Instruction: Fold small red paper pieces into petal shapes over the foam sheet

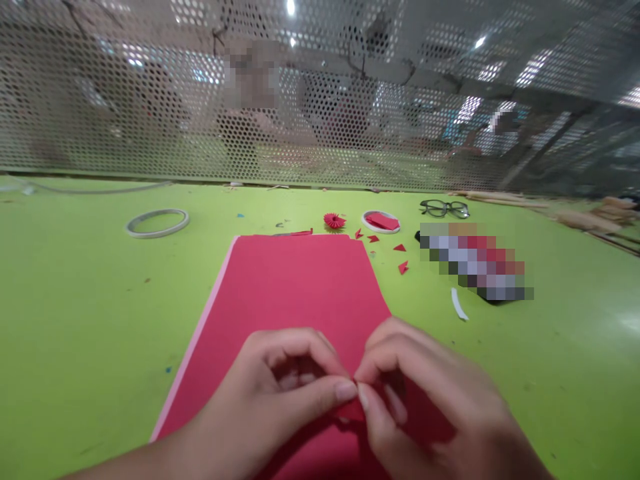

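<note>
My left hand [287,387] and my right hand [425,387] meet low in the middle of the head view. Both pinch a small piece of red paper [356,408] between thumb and forefinger; the fingers hide much of it. Beneath them lies a large sheet of red paper [300,287], with a pale pink edge showing along its left side. Beyond its far right corner are several small folded red paper pieces [400,248]. A round pleated red paper piece [335,221] sits just past the sheet's far edge.
On the green table [90,300] lie a white tape ring [158,223] at left and a smaller ring [363,223] around red paper pieces. Glasses [445,209], a blurred-out dark-edged object [475,263] and a white strip [459,305] are at right. A perforated metal screen [175,133] stands behind.
</note>
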